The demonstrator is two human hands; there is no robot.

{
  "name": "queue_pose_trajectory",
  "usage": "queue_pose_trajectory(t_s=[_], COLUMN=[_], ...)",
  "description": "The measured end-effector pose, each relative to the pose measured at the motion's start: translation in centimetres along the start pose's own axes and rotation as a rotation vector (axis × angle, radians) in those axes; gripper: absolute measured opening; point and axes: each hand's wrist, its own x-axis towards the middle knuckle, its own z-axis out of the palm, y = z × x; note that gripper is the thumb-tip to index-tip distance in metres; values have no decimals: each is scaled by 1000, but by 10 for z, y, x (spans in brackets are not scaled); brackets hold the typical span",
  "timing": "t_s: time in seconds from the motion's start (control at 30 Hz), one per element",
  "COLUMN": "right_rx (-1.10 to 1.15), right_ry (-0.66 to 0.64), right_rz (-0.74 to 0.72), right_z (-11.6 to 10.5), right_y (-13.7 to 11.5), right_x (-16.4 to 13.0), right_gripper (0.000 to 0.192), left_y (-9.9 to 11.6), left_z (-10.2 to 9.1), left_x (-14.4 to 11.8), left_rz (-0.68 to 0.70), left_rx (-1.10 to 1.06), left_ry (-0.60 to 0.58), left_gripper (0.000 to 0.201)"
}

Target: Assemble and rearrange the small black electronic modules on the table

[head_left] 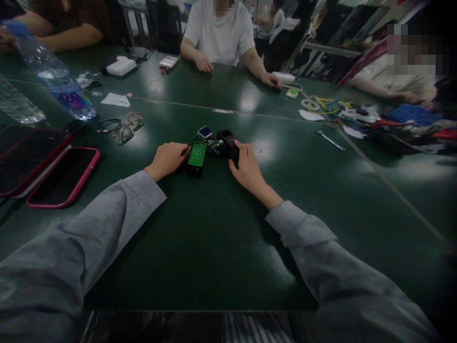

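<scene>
A black case with a green circuit board [197, 153] lies in the middle of the table. Beside its left edge rests my left hand [167, 160], fingers curled inward; whatever they hold, if anything, is hidden. My right hand [247, 166] grips the near right side of a black handheld casing [228, 142], thumb and fingers around its edge. Between the two cases sit small dark electronic parts [214, 146]. Just behind them is a small module with a dark screen [204, 132].
At left are a phone in a pink case [66, 178], a dark tablet [28, 157], glasses [130, 126] and a water bottle [59, 76]. A wrench [331, 141] and tangled cables [332, 105] lie right. A person in a white shirt [219, 33] sits opposite.
</scene>
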Motion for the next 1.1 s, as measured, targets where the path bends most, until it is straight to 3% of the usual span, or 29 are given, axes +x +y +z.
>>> queue_pose_trajectory(t_s=[1.1], right_rx=[5], right_ry=[0], right_rz=[-9], right_z=[1], right_y=[1], right_x=[0], right_gripper=[61], left_y=[-2], left_z=[1], left_x=[1], left_rz=[1], left_rx=[-33], left_ry=[-11], left_gripper=[40])
